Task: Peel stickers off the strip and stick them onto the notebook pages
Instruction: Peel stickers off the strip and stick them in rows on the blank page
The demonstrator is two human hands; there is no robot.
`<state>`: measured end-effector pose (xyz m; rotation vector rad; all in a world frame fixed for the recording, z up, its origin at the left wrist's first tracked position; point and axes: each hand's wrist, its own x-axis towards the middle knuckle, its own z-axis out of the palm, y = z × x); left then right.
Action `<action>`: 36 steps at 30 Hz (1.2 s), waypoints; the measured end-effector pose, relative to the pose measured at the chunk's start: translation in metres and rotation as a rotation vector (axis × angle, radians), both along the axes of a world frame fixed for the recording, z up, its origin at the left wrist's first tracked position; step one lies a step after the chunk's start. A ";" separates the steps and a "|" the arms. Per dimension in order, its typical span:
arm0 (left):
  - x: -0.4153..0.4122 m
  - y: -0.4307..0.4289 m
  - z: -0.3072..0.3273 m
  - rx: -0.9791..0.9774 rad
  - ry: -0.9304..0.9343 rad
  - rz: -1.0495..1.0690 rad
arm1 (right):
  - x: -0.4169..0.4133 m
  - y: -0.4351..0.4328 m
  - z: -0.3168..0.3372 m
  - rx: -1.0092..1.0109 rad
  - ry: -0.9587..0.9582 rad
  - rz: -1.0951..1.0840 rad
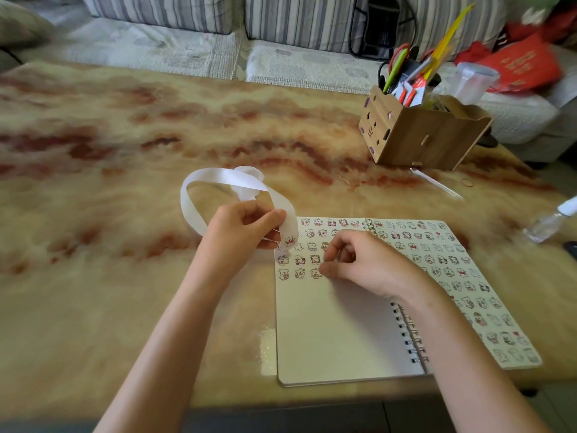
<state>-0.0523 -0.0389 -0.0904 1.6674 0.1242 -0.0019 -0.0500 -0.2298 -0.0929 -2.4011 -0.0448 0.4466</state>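
Marbled table [125, 135]: left hand [243, 232] pinches strip [218, 178]

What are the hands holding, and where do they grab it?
The left hand pinches the white sticker strip near its lower end. The right hand rests on the notebook page, fingers curled; whether it pinches a sticker cannot be told.

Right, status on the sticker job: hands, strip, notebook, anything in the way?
Left hand pinches sticker strip. Right hand curled, fingertips on notebook at bottom sticker row. Lower page blank, nothing blocking.
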 end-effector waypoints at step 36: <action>0.002 -0.002 -0.002 -0.023 -0.051 0.009 | -0.007 0.030 0.011 0.482 -0.360 -0.036</action>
